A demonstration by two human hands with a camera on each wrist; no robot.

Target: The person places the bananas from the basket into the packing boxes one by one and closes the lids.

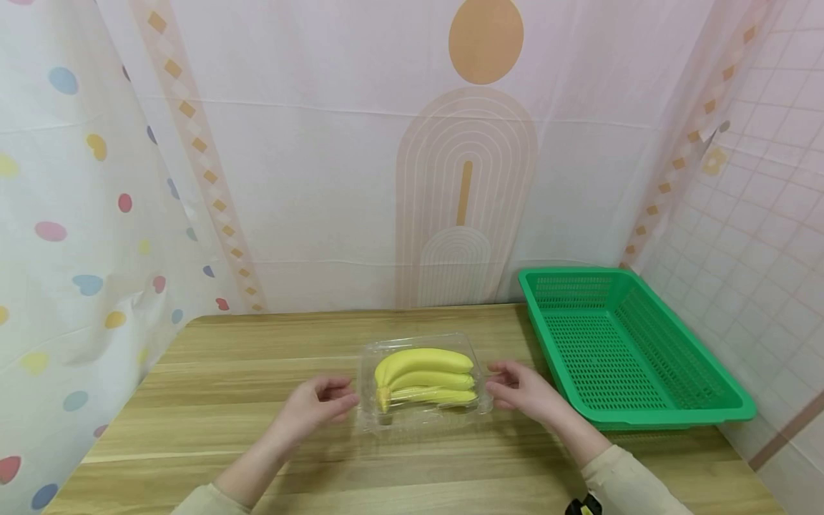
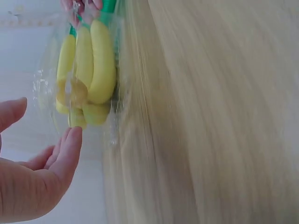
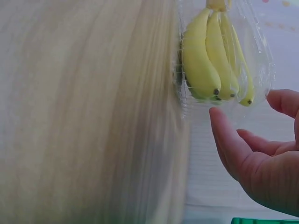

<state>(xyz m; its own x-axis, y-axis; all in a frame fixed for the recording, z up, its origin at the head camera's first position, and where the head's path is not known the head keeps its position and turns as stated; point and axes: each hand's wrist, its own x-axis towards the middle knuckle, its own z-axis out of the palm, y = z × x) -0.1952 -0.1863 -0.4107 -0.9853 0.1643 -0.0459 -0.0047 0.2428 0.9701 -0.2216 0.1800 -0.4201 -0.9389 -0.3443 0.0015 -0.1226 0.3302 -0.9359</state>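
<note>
A bunch of yellow bananas [image 1: 425,370] lies inside a clear plastic clamshell box [image 1: 412,422] on the wooden table. Just off the box's left end is my left hand [image 1: 315,406], thumb and fingers parted, the fingertips close to the plastic. At the opposite end my right hand [image 1: 524,392] has its fingertips right by the box's side. In the left wrist view, the fingers [image 2: 69,149] point at the stem end of the bananas [image 2: 100,65]. The right wrist view has the thumb and fingers [image 3: 229,140] spread near the dark banana tips.
A green plastic basket [image 1: 669,416] with slotted walls stands at the table's right side, beyond my right hand. Patterned curtains [image 1: 322,214] hang behind the table [image 1: 257,343] and along both sides. Part of a small black object [image 1: 584,505] shows by the right sleeve.
</note>
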